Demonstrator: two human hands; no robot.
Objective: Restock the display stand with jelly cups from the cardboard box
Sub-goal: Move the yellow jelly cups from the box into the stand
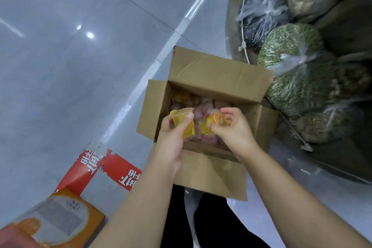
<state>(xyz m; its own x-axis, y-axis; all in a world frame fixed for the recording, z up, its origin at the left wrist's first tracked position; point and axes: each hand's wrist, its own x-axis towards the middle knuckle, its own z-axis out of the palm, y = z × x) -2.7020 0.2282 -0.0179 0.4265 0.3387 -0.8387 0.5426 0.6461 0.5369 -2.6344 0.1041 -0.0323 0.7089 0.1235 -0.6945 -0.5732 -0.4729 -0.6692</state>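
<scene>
Hands [171, 129] [233, 127] over cardboard box [217, 70], gripping jelly cups [184, 121]

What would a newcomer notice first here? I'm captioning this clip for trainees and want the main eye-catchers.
The open cardboard box at centre, with the left hand and right hand inside it, each gripping yellow jelly cups over a pink and yellow heap. At right, clear bags of green beans fill a bin; at lower left, red and orange cartons lie on the grey floor.

Grey tile floor [60, 66], cardboard box [219, 72], red carton [84, 169], orange pkg [66, 219]
</scene>
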